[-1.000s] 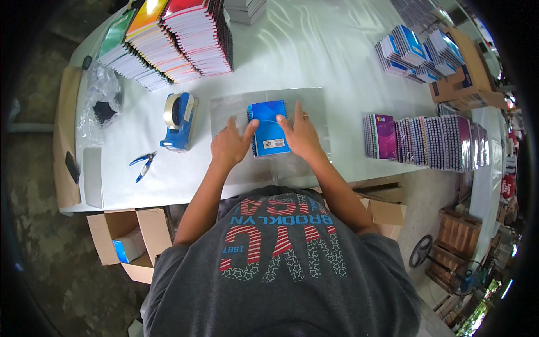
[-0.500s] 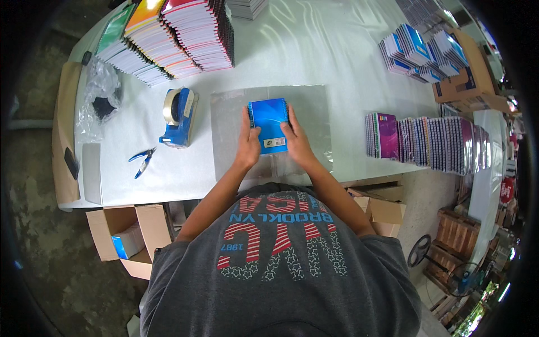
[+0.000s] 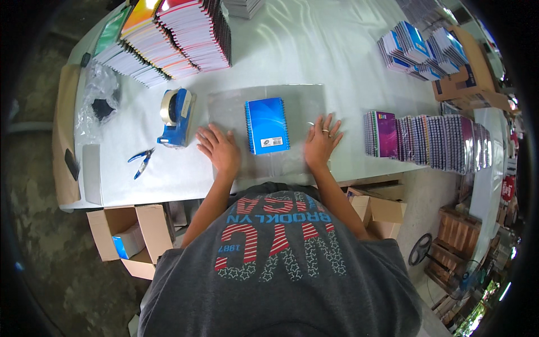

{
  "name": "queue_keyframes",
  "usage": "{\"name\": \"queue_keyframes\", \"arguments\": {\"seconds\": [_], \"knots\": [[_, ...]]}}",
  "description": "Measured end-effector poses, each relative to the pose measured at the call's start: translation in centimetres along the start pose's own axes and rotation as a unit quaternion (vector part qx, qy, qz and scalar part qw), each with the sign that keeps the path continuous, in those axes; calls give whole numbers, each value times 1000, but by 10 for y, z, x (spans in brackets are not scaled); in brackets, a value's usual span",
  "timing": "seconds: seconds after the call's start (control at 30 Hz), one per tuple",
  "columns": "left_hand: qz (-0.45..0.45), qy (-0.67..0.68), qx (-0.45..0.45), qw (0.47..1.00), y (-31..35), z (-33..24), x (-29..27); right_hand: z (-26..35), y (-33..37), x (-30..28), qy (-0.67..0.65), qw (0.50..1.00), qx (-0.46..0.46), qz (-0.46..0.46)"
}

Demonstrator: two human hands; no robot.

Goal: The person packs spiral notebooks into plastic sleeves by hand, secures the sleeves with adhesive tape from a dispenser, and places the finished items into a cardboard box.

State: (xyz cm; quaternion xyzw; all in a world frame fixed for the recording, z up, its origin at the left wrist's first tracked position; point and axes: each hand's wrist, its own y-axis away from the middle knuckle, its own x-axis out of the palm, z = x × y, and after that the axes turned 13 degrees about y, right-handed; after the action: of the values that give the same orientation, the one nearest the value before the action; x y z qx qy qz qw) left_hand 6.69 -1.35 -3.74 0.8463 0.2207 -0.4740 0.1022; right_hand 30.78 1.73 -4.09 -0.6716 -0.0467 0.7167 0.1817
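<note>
A blue spiral notebook, with a white label near its lower edge, lies on a sheet of clear plastic film on the table in front of me. My left hand rests palm down on the film's left part, fingers spread, apart from the notebook. On the other side, my right hand lies flat at the film's right edge with a ring on one finger. Neither hand holds anything.
To the left are a blue tape dispenser, blue-handled cutters and crumpled plastic. Tall notebook stacks stand at the far left. Rightward are a purple notebook row, blue notebook piles and a cardboard box.
Both hands have let go of the blue notebook and moved outward, the left to the left and the right to the right. The notebook now lies alone on the film.
</note>
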Motion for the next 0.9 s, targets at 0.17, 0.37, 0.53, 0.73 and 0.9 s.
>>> {"name": "queue_keyframes", "arguments": {"seconds": [0.17,0.37,0.53,0.73,0.9], "knots": [[-9,-39,14,999,0,7,4,2,-2,-4,-24,1000,-14,8],[-6,-42,40,998,3,2,3,-4,0,1,-29,996,-63,49],[-10,-25,67,997,2,-9,-6,4,2,4,-19,998,-47,26],[-24,0,136,990,-2,-18,-16,-9,-2,9,-74,991,-103,46],[-48,133,48,989,-6,-16,-19,14,-3,-11,-49,998,44,23]]}}
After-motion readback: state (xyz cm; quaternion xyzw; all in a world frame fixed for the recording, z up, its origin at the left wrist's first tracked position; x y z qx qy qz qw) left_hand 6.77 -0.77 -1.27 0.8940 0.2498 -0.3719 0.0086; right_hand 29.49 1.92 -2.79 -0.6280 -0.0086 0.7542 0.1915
